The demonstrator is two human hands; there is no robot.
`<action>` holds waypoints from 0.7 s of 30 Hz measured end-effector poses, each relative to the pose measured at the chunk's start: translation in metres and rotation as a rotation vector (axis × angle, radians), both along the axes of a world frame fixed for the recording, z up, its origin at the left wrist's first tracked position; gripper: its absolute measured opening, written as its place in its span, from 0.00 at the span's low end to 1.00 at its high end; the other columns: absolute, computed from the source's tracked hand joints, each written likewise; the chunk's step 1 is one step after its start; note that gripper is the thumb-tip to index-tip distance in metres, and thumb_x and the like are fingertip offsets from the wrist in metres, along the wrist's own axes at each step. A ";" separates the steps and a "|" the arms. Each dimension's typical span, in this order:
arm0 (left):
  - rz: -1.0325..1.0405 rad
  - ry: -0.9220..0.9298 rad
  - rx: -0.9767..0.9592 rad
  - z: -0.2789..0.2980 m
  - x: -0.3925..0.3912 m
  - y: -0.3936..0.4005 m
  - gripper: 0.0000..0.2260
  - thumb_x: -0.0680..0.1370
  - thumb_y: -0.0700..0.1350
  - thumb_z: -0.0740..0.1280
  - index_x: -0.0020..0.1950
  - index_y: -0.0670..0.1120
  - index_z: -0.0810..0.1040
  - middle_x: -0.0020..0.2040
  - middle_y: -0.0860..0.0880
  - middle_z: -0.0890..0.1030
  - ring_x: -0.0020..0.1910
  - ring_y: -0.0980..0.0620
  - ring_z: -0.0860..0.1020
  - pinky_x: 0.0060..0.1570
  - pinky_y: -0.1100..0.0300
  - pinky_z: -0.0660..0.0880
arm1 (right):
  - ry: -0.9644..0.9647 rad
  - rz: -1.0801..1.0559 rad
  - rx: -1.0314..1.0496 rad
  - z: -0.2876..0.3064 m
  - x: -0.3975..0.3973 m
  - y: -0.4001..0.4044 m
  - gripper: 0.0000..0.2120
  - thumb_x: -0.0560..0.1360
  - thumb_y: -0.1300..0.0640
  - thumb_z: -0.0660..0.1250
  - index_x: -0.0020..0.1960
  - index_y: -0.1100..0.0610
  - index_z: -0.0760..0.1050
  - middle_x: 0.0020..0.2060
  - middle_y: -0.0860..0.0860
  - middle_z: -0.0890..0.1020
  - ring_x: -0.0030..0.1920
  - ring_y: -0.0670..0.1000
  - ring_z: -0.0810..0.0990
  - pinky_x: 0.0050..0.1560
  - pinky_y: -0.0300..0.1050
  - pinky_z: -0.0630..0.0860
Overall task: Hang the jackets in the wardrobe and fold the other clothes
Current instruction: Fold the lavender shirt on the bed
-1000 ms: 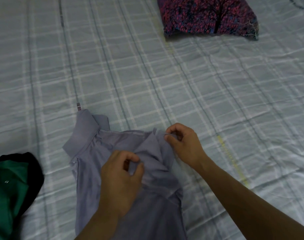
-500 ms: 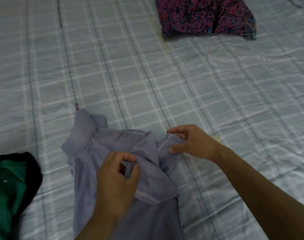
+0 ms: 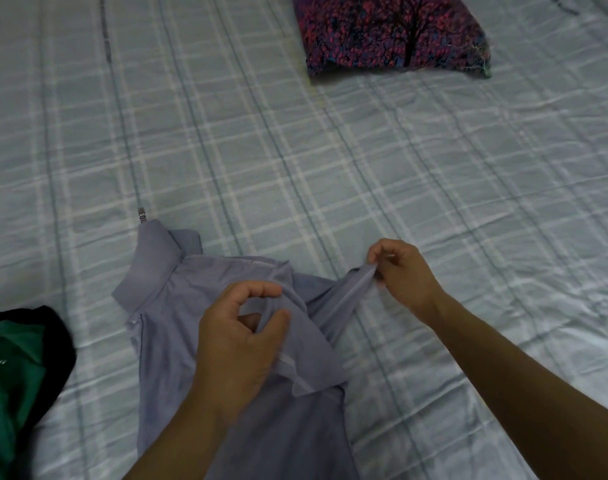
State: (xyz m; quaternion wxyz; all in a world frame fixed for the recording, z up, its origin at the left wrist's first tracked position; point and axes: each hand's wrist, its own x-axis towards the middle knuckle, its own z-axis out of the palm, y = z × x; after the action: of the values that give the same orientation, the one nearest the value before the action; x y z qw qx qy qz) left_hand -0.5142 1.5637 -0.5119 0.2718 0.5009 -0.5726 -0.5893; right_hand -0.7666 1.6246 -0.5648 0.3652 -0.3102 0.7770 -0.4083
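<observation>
Here a lilac collared shirt (image 3: 164, 341) is lying on the checked bed (image 3: 399, 202), near its front edge, and is being spread out for folding. The right hand (image 3: 402, 275) is reaching out to the right, its fingers (image 3: 378, 258) pinching a stretched strip of the shirt's cloth. The left hand (image 3: 236, 337) is resting over the chest, thumb and forefinger curling round a raised fold. The next move is probably calling for the pulled part to be laid flat. A green garment (image 3: 11, 375) is lying at the left.
</observation>
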 end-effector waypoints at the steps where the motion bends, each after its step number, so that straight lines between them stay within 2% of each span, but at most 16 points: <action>1: 0.008 0.013 0.006 0.002 -0.001 0.000 0.09 0.73 0.33 0.73 0.47 0.48 0.83 0.37 0.43 0.83 0.33 0.36 0.80 0.33 0.44 0.80 | -0.022 -0.052 0.051 -0.002 0.002 0.002 0.15 0.74 0.74 0.56 0.38 0.59 0.75 0.34 0.55 0.76 0.37 0.55 0.74 0.35 0.47 0.71; 4: 0.010 0.031 0.004 0.006 -0.004 0.001 0.09 0.73 0.33 0.73 0.47 0.46 0.83 0.33 0.45 0.83 0.27 0.50 0.76 0.27 0.58 0.76 | 0.052 -0.050 0.157 -0.003 0.017 0.006 0.03 0.78 0.56 0.64 0.47 0.55 0.74 0.40 0.53 0.79 0.40 0.52 0.79 0.39 0.45 0.77; 6: 0.002 0.029 0.000 0.008 -0.004 0.003 0.09 0.73 0.33 0.73 0.47 0.46 0.83 0.30 0.47 0.81 0.24 0.54 0.73 0.24 0.63 0.73 | 0.246 0.160 0.219 -0.001 0.031 0.008 0.14 0.73 0.46 0.71 0.55 0.48 0.74 0.53 0.52 0.75 0.51 0.51 0.79 0.47 0.41 0.79; 7: -0.002 0.030 -0.002 0.009 -0.004 0.004 0.09 0.73 0.33 0.73 0.47 0.46 0.83 0.29 0.47 0.80 0.23 0.54 0.72 0.23 0.64 0.71 | 0.411 0.315 0.271 0.000 0.037 0.008 0.18 0.70 0.45 0.72 0.59 0.47 0.75 0.61 0.53 0.71 0.60 0.54 0.75 0.56 0.45 0.77; 8: -0.007 0.032 -0.004 0.011 -0.003 0.005 0.09 0.73 0.33 0.73 0.47 0.47 0.83 0.28 0.45 0.80 0.23 0.53 0.72 0.23 0.64 0.71 | 0.556 0.458 0.292 0.001 0.044 0.008 0.22 0.68 0.46 0.74 0.61 0.45 0.75 0.68 0.55 0.66 0.69 0.57 0.67 0.65 0.50 0.69; 9: -0.013 0.035 -0.004 0.012 -0.002 0.006 0.09 0.73 0.33 0.73 0.46 0.47 0.83 0.28 0.43 0.80 0.23 0.51 0.71 0.23 0.64 0.70 | 0.664 0.572 0.263 0.000 0.052 0.007 0.23 0.66 0.47 0.76 0.61 0.45 0.77 0.73 0.56 0.62 0.73 0.59 0.60 0.68 0.55 0.62; 10: -0.018 0.038 -0.003 0.013 -0.001 0.006 0.09 0.73 0.33 0.73 0.46 0.48 0.83 0.29 0.42 0.80 0.24 0.50 0.72 0.23 0.64 0.70 | 0.734 0.655 0.212 -0.001 0.058 0.007 0.23 0.63 0.48 0.77 0.58 0.46 0.79 0.74 0.58 0.63 0.74 0.61 0.59 0.68 0.58 0.60; 12: -0.019 0.035 0.003 0.015 0.002 0.006 0.10 0.73 0.33 0.73 0.47 0.48 0.83 0.28 0.42 0.80 0.24 0.51 0.72 0.24 0.64 0.70 | 0.780 0.717 0.123 -0.009 0.065 0.010 0.21 0.57 0.52 0.79 0.49 0.48 0.83 0.68 0.60 0.71 0.70 0.65 0.67 0.63 0.63 0.66; 14: -0.013 0.030 0.006 0.017 0.004 0.005 0.09 0.74 0.34 0.73 0.47 0.48 0.83 0.29 0.40 0.80 0.25 0.49 0.72 0.24 0.63 0.71 | 0.765 0.691 0.062 -0.018 0.067 0.014 0.17 0.54 0.54 0.78 0.43 0.48 0.82 0.63 0.60 0.76 0.67 0.63 0.70 0.58 0.60 0.69; 18: -0.019 0.027 -0.006 0.023 0.006 0.004 0.09 0.74 0.35 0.73 0.46 0.50 0.83 0.29 0.34 0.77 0.24 0.50 0.68 0.22 0.63 0.68 | 0.792 0.656 -0.058 -0.026 0.068 0.017 0.09 0.57 0.58 0.76 0.37 0.51 0.81 0.57 0.57 0.78 0.62 0.58 0.70 0.56 0.50 0.61; 21: -0.016 0.033 -0.004 0.026 0.008 0.004 0.10 0.74 0.36 0.73 0.45 0.51 0.83 0.33 0.31 0.77 0.26 0.47 0.70 0.24 0.61 0.70 | 0.701 0.609 -0.157 -0.022 0.065 0.025 0.06 0.63 0.58 0.74 0.39 0.52 0.81 0.60 0.57 0.78 0.64 0.57 0.73 0.60 0.51 0.65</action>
State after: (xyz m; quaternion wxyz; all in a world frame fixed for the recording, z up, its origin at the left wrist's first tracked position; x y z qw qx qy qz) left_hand -0.5064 1.5676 -0.4860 0.2773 0.4859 -0.5732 -0.5987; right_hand -0.7019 1.6496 -0.5871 0.1592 -0.6698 0.6940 -0.2108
